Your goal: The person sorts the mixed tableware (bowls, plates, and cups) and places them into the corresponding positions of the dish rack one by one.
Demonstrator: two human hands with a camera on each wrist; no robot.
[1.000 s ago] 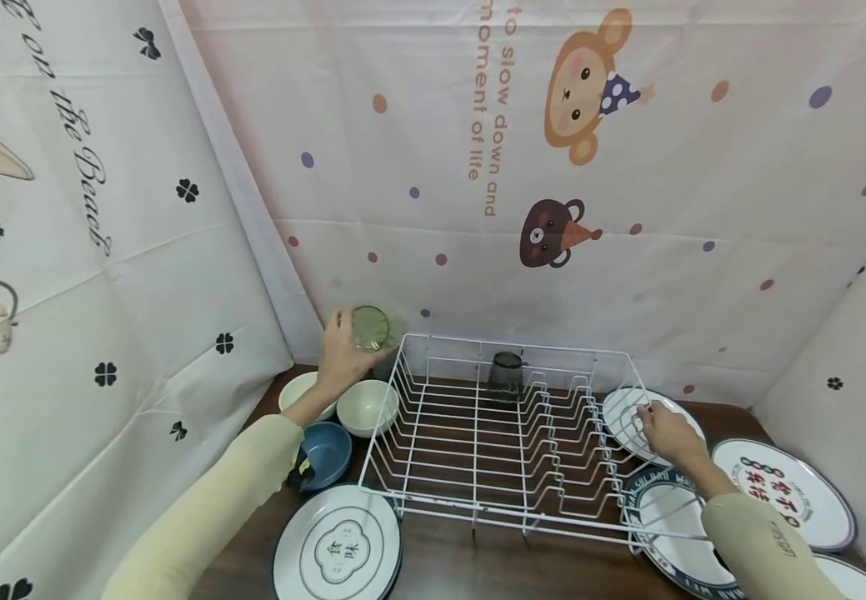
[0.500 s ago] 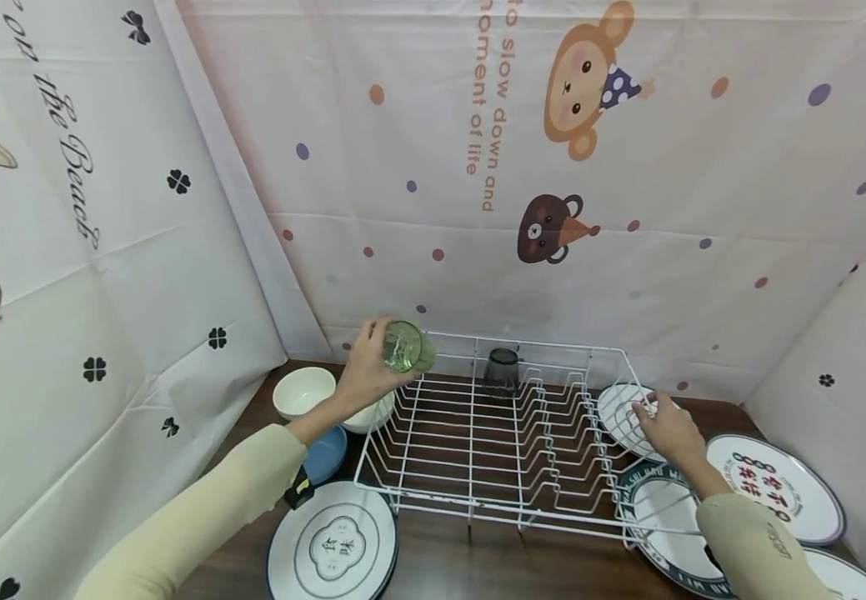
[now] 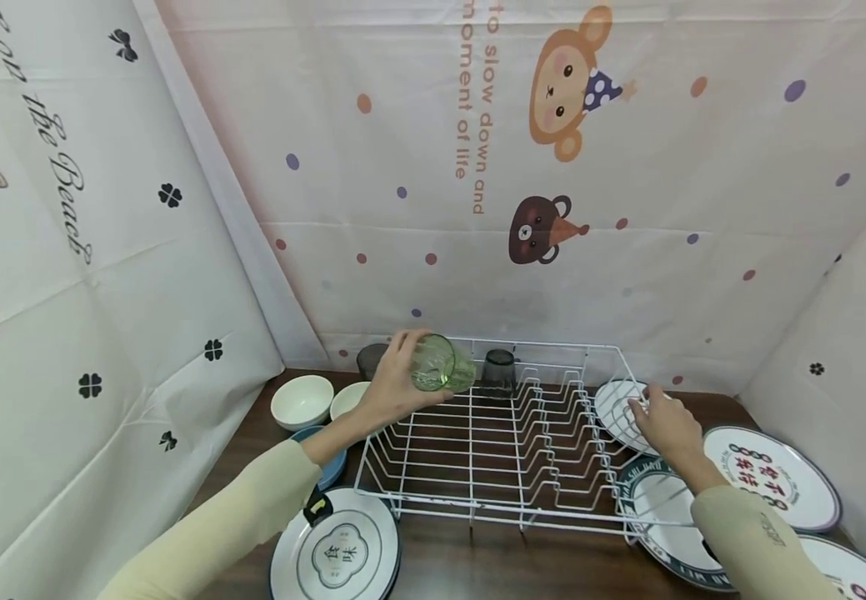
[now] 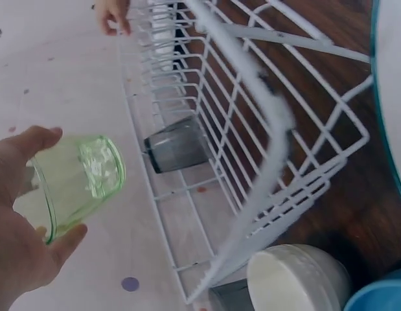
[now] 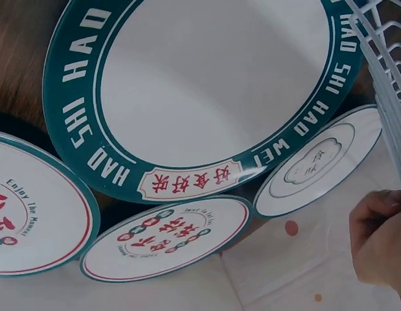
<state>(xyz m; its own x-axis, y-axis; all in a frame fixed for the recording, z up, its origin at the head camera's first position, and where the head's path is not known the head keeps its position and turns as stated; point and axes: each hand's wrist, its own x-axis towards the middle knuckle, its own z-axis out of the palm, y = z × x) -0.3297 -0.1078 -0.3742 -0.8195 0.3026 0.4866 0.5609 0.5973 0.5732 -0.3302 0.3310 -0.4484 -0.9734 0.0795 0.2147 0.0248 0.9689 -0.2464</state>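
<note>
The left hand [image 3: 393, 385] grips a green glass [image 3: 440, 365], tilted on its side above the back left part of a white wire rack [image 3: 470, 505]. In the left wrist view the thumb and fingers of the left hand [image 4: 22, 227] curl round the green glass [image 4: 77, 178]. A dark grey glass [image 3: 498, 374] stands mouth down in the rack's back row. At the rack's right end, the right hand [image 3: 670, 427] holds the wire rim; the right wrist view shows the right hand [image 5: 381, 243] at the rack's edge with its fingers curled.
White bowls [image 3: 302, 402], a blue bowl [image 3: 332, 468] and another dark glass [image 3: 370, 360] are left of the rack. Stacked plates [image 3: 337, 550] lie at front left. On the right are a green-rimmed plate [image 3: 668, 512], a red-lettered plate [image 3: 773, 477] and a small white plate [image 3: 616, 410].
The left hand has carried the green glass rightward from beside the rack to over its back left part. The right hand has stayed at the rack's right rim.
</note>
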